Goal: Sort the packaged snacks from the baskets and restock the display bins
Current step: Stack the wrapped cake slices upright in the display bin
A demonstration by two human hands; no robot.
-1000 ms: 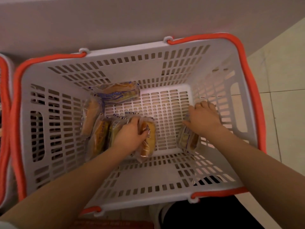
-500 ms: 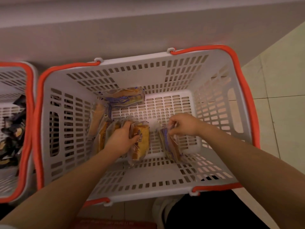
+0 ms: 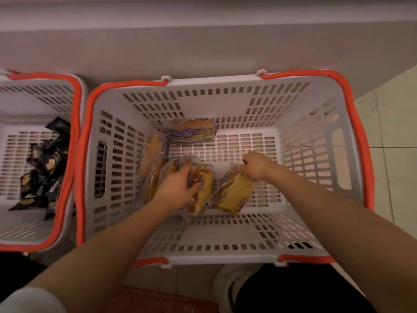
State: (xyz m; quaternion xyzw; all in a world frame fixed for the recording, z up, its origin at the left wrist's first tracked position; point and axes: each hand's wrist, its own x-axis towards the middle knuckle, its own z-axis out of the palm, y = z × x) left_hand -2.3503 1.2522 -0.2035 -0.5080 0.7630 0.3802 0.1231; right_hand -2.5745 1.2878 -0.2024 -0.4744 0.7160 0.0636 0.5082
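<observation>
A white slotted basket (image 3: 225, 256) with orange handles sits on the floor below me. Several clear-wrapped cake packets lie in its left half. My left hand (image 3: 178, 188) grips a packet (image 3: 202, 188) standing at the right end of that cluster. My right hand (image 3: 256, 166) pinches the top of another wrapped cake packet (image 3: 233, 193) and holds it tilted just right of the cluster. One packet (image 3: 191, 131) lies flat against the far wall, and another (image 3: 152, 153) leans near the left wall.
A second white basket (image 3: 33, 240) with orange handles stands to the left, holding several dark-wrapped snacks (image 3: 42, 172). A grey cabinet base (image 3: 203, 41) runs along the far side. Tiled floor (image 3: 397, 132) lies to the right. My shoe (image 3: 228, 288) is below the basket.
My right hand picked a packet from the basket's right side and carried it left toward the cluster, turning it broadside. My left hand stayed gripping its packet. The view shifted, revealing the left basket.
</observation>
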